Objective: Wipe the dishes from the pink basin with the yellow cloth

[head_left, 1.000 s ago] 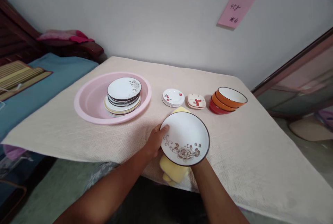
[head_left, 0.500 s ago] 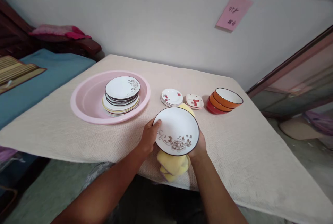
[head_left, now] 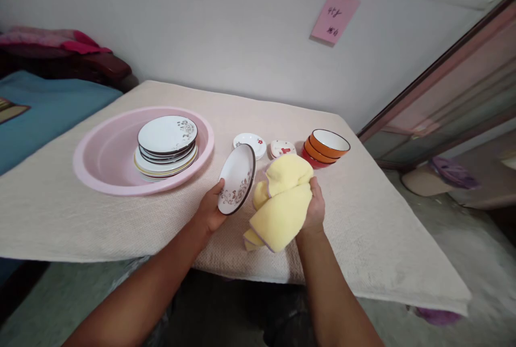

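Observation:
My left hand grips a white plate by its near left edge, thumb on the face. The plate has a dark rim and a brown flower print, and it is tilted up steeply on its side. To its right, my right hand holds a bunched yellow cloth from the right side; its fingers are partly behind the cloth. A small gap separates plate and cloth. Left of my hands, a pink basin holds a stack of plates, the top one with the same flower print.
Behind the cloth stand small flowered dishes and small squarish dishes. Stacked orange and red bowls are at the right. All rest on a table with a beige cover against a wall bearing a pink note.
My right hand has left the plate and now holds the cloth, raised beside it. The plate has tipped from facing up to steeply sideways in my left hand. The view has shifted right.

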`<action>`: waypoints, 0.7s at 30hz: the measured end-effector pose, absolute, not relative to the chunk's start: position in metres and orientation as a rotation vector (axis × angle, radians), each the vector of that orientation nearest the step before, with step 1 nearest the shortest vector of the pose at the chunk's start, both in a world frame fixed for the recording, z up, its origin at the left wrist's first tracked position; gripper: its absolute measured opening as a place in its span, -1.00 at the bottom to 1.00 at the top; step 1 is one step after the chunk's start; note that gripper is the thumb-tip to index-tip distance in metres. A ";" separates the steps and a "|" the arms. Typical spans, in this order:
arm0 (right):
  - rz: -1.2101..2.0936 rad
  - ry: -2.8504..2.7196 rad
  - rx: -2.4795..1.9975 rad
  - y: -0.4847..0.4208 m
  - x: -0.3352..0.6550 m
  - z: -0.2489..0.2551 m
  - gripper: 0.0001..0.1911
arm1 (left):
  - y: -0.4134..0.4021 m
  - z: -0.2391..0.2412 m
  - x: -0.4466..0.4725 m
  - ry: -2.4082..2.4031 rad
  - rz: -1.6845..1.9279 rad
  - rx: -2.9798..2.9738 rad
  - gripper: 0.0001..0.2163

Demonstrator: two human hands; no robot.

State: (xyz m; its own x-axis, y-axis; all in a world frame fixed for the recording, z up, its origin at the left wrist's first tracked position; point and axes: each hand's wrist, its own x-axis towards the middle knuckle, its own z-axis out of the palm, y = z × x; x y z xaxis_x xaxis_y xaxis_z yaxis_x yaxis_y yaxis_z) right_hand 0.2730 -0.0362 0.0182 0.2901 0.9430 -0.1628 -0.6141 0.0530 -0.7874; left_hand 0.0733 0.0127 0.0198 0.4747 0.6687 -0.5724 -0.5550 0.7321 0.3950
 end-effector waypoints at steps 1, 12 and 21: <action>1.247 -0.478 -0.883 -0.036 0.269 0.019 -0.38 | 0.011 0.018 0.076 0.755 0.750 0.158 -0.58; 1.521 -0.228 -0.900 -0.031 0.245 0.013 -0.54 | 0.006 0.015 0.081 0.756 0.693 0.078 -0.67; 1.511 -0.379 -0.854 -0.032 0.250 0.006 -0.45 | 0.029 0.001 0.064 0.719 0.881 -0.026 -0.83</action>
State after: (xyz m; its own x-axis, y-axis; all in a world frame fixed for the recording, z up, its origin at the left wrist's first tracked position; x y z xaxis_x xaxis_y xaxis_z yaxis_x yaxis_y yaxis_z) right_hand 0.2504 -0.0316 0.0061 0.0736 0.9561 -0.2837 -0.7093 -0.1498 -0.6888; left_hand 0.0637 0.0289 0.0008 0.4205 0.6946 -0.5838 -0.7112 0.6518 0.2632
